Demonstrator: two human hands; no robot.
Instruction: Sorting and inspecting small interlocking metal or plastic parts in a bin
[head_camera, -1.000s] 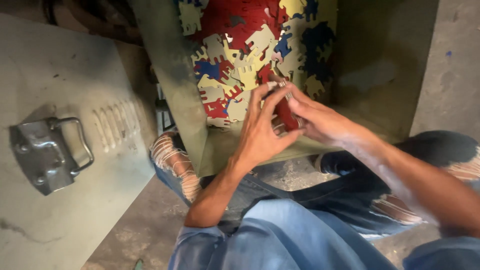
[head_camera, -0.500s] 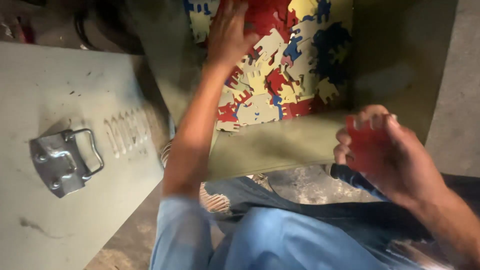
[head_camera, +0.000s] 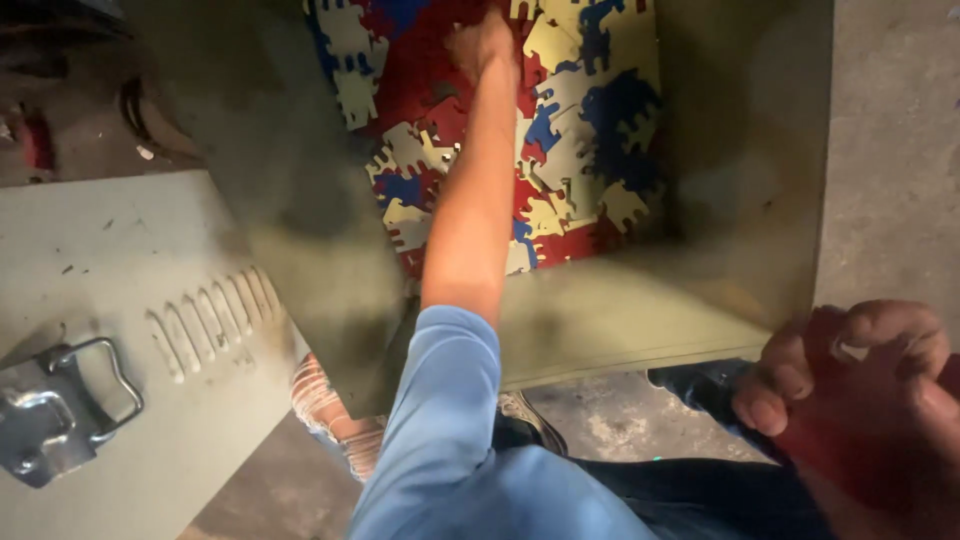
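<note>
Since a moment ago the left hand (head_camera: 483, 47) has pushed farther out over the pieces, the arm now stretched nearly straight in its blue sleeve (head_camera: 440, 420), and the right hand (head_camera: 860, 395) has sunk to the lower right corner of the head view.

That left hand lies deep inside the olive metal box (head_camera: 300, 240), down on the heap of puzzle-shaped flat pieces (head_camera: 590, 130), red, blue and cream, that covers the box's bottom. It is blurred, and I cannot tell how far its fingers are spread or whether it has hold of a piece.

At the near side the right hand sits outside the box, just past its front wall, with the fingers curled round a red piece (head_camera: 850, 440) held against the palm; only part of that piece shows between the fingers.

To the left lies a pale green metal lid (head_camera: 120, 260) with a row of pressed louvre slots (head_camera: 210, 320) and a steel latch handle (head_camera: 60, 410) near its lower edge. Concrete floor (head_camera: 890, 150) shows to the right of the box, and a striped shoe (head_camera: 330, 410) peeks out under the box's near corner
</note>
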